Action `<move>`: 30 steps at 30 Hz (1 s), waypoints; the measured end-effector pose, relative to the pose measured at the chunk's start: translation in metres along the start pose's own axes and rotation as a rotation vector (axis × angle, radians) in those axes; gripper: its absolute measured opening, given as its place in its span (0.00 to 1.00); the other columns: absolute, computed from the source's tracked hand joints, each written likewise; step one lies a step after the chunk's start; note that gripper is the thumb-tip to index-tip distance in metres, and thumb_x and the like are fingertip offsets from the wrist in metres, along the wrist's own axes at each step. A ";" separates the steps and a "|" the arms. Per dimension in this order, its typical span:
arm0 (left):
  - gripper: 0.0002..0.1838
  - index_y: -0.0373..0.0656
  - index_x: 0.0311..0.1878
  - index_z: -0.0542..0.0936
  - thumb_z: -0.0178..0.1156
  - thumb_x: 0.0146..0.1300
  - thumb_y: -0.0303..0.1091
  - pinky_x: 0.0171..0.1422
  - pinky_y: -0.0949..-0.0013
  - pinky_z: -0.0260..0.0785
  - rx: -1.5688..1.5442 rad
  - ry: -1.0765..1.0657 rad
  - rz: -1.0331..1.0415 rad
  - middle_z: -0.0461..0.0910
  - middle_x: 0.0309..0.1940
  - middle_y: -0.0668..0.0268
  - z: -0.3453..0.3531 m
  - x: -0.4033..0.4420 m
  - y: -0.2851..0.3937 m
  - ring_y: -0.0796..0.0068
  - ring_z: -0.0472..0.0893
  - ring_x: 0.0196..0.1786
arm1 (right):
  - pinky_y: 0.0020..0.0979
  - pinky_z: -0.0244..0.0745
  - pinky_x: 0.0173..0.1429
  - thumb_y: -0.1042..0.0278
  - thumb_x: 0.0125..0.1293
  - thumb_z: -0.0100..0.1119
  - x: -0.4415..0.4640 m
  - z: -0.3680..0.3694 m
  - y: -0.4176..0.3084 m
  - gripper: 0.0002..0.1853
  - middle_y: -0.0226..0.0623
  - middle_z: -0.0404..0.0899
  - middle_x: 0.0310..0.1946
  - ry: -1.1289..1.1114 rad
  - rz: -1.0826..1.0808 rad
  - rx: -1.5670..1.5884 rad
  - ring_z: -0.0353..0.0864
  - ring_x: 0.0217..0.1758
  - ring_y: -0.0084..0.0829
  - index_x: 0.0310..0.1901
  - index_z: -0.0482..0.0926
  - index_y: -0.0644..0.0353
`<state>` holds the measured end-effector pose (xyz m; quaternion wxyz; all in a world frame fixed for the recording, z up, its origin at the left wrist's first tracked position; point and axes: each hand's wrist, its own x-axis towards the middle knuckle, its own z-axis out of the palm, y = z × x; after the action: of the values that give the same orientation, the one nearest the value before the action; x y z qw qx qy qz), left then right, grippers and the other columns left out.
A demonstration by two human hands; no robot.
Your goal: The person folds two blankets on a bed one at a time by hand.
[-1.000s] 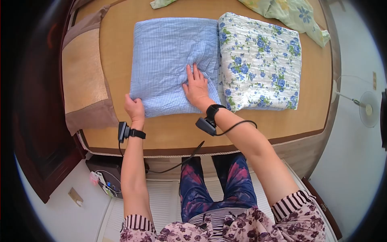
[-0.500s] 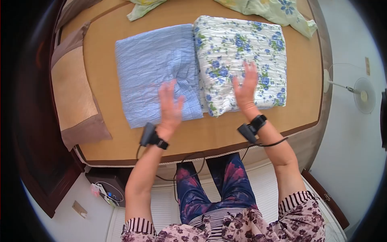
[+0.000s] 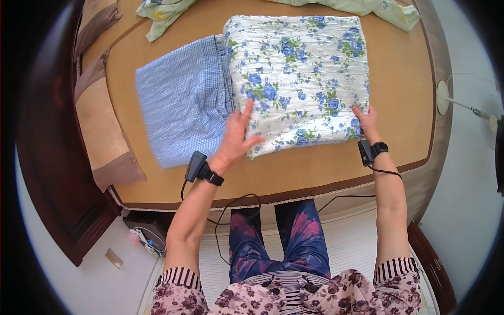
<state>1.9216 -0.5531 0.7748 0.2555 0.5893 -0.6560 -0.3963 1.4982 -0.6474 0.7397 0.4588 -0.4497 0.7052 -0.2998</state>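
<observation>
The floral quilt (image 3: 307,68) lies folded in the upper middle of the frame, a thick, roughly square bundle with softly rounded corners. Its cloth is white and finely crinkled, printed with clusters of blue roses, green leaves and small blue sprigs scattered between them. Its lower left corner comes to a loose point, and a strip of pale blue shows under its lower edge. The right hand (image 3: 369,122) is at its lower right corner, thumb on the print and the other fingers at the side edge, pinching that corner between them. The left hand (image 3: 235,136) is at its lower left, fingers and thumb spread apart, the index fingertip over the printed flowers; whether the palm presses down cannot be told. Against the quilt's left side, left of centre in the frame, lies the blue checked quilt (image 3: 181,100), folded flatter, its small blue and white check puckered all over, with bunched folds along the side next to the floral one. Both rest on the tan mat (image 3: 294,173), which has a dark brown border along its lower edge. A pale green patterned cloth (image 3: 167,17) lies crumpled at the top left, and a brown and gold pillow (image 3: 107,126) at the left.
</observation>
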 end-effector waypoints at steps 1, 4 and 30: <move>0.46 0.47 0.69 0.48 0.63 0.50 0.41 0.67 0.52 0.45 0.210 0.060 0.000 0.51 0.63 0.42 -0.001 0.001 -0.009 0.42 0.53 0.64 | 0.25 0.71 0.42 0.67 0.50 0.68 0.000 -0.002 0.008 0.19 0.35 0.80 0.36 0.002 0.021 0.016 0.76 0.36 0.22 0.42 0.76 0.67; 0.44 0.41 0.68 0.48 0.54 0.56 0.55 0.66 0.42 0.38 0.381 0.480 -0.201 0.45 0.66 0.41 0.018 0.007 -0.059 0.38 0.44 0.67 | 0.25 0.71 0.42 0.65 0.49 0.69 -0.003 -0.009 0.015 0.19 0.34 0.80 0.35 -0.020 0.084 -0.046 0.77 0.36 0.22 0.41 0.77 0.66; 0.33 0.45 0.67 0.55 0.49 0.63 0.49 0.65 0.61 0.55 -0.799 -0.152 -0.358 0.47 0.68 0.51 -0.056 -0.077 -0.050 0.62 0.60 0.65 | 0.28 0.61 0.61 0.80 0.49 0.53 -0.196 0.177 -0.336 0.36 0.37 0.70 0.52 -0.834 -0.258 0.535 0.68 0.56 0.28 0.63 0.56 0.68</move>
<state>2.0088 -0.4898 0.7751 0.3418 0.5177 -0.3558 -0.6990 1.8149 -0.6101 1.0238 0.7596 -0.4814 0.2992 -0.3192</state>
